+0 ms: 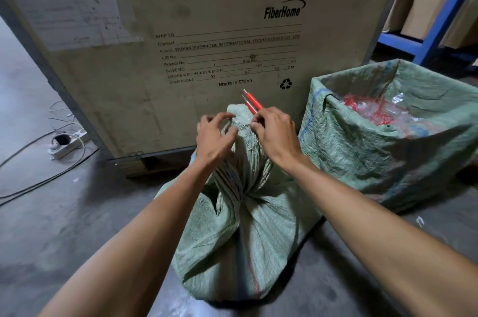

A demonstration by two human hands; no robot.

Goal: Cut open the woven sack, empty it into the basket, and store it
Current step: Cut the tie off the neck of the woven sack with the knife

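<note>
On concrete floor (64, 226), upright woven sack (240, 234), neck up.

A large FiberHome crate (207, 45) stands just beyond the fingers. A power strip (67, 144) with cables lies well left of them. Blue shelving (445, 14) holds cardboard boxes (424, 11) far right.

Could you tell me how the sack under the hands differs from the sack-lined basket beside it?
The woven sack is gathered shut at its neck; the basket gapes open. The sack hides its contents; the basket shows red and clear plastic. Both are green woven material on the floor.
</note>
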